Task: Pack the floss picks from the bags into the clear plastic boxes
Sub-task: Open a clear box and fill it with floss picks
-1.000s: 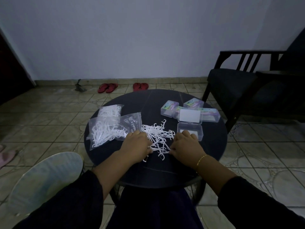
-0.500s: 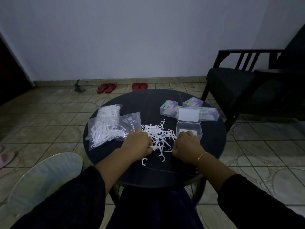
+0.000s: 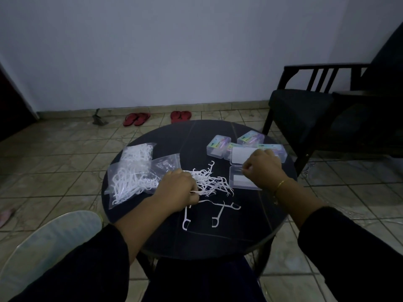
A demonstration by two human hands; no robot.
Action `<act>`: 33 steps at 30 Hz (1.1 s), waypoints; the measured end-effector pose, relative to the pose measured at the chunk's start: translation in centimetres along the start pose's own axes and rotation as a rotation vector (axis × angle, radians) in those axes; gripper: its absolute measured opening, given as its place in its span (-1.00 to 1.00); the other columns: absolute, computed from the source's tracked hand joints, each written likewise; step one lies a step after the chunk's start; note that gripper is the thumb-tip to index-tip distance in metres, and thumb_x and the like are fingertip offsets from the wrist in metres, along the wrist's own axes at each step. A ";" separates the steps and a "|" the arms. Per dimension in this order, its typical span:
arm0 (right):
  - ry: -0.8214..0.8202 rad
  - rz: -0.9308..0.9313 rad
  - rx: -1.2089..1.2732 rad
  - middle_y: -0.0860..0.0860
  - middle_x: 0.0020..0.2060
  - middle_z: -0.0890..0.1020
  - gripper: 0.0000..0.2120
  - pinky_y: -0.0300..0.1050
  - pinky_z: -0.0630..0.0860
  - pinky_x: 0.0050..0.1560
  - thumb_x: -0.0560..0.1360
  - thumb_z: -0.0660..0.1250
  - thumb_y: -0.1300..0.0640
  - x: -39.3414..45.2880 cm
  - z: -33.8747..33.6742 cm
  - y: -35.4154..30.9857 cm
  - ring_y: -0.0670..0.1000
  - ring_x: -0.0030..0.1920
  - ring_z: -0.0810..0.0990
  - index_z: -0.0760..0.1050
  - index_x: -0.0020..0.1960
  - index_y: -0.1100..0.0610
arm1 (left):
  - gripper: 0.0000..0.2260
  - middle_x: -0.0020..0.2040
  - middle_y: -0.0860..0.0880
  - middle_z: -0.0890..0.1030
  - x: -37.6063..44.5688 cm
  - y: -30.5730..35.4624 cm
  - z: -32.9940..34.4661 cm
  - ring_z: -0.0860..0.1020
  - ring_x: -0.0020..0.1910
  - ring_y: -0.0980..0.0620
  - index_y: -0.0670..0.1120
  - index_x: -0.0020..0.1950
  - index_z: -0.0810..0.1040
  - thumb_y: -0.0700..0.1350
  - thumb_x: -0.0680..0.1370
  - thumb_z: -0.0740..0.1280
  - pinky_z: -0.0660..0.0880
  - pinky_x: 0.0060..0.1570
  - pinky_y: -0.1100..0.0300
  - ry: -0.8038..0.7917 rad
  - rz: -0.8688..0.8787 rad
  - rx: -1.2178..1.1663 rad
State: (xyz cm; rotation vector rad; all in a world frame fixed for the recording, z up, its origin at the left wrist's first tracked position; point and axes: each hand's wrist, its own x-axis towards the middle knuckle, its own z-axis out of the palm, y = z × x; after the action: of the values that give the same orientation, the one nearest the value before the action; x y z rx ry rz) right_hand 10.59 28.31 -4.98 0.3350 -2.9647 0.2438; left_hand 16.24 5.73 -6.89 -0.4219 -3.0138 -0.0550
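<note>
Two clear bags [image 3: 130, 182] of white floss picks lie on the left of the round dark table [image 3: 218, 243]. A loose pile of floss picks [image 3: 212, 180] sits in the middle, with a few strays [image 3: 218, 214] nearer me. My left hand [image 3: 177, 189] rests at the pile's left edge, its curled fingers gripping picks. An open clear box [image 3: 241, 185] lies to the right, its lid [image 3: 239, 155] flat behind it. Above this box hovers my right hand [image 3: 261, 168], fingers curled and pinching what looks like a thin floss pick.
Several closed clear boxes [image 3: 218, 146] with coloured labels stand at the table's back right. A dark armchair [image 3: 305, 110] is close on the right. A pale round seat [image 3: 54, 240] is at my lower left. Red slippers [image 3: 136, 119] lie by the wall.
My right hand has left the pile and risen up and to the right, over the open box. My left hand stays at the pile. A few picks now lie pulled toward me.
</note>
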 end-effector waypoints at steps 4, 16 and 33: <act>-0.035 -0.035 -0.020 0.03 0.13 0.48 -0.74 -0.02 0.33 0.19 0.57 0.21 -0.06 1.2 1.2 0.1 0.07 0.18 0.35 0.60 0.10 0.01 | -0.84 0.00 0.09 0.57 0.7 0.0 -0.6 0.47 0.06 0.05 0.02 0.01 0.64 0.02 0.50 0.33 0.27 0.16 0.15 0.024 0.002 -0.029; 0.118 0.143 0.319 -0.02 0.09 0.53 -0.76 -0.05 0.33 0.14 0.54 0.25 -0.05 0.1 3.8 3.5 0.04 0.15 0.39 0.60 0.13 -0.04 | -0.87 -0.09 0.16 0.48 5.5 1.6 -3.7 0.45 -0.03 0.13 0.04 -0.05 0.62 0.05 0.49 0.38 0.28 0.16 0.13 -0.031 0.086 -0.104; 0.144 0.220 0.362 -0.02 0.11 0.53 -0.75 -0.15 0.29 0.08 0.55 0.26 -0.02 -1.0 4.5 4.8 0.03 0.14 0.38 0.58 0.16 0.00 | -0.90 -0.23 0.05 0.65 9.7 3.8 -3.9 0.58 -0.23 0.08 0.07 -0.28 0.60 -0.02 0.45 0.38 0.41 -0.30 0.23 -0.225 0.009 -0.277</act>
State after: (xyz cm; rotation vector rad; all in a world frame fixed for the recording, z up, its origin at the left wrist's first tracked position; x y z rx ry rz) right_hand 9.82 32.38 -10.24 0.0254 -2.8022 0.7990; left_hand 8.42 11.86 -1.98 -0.4962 -3.2350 -0.4589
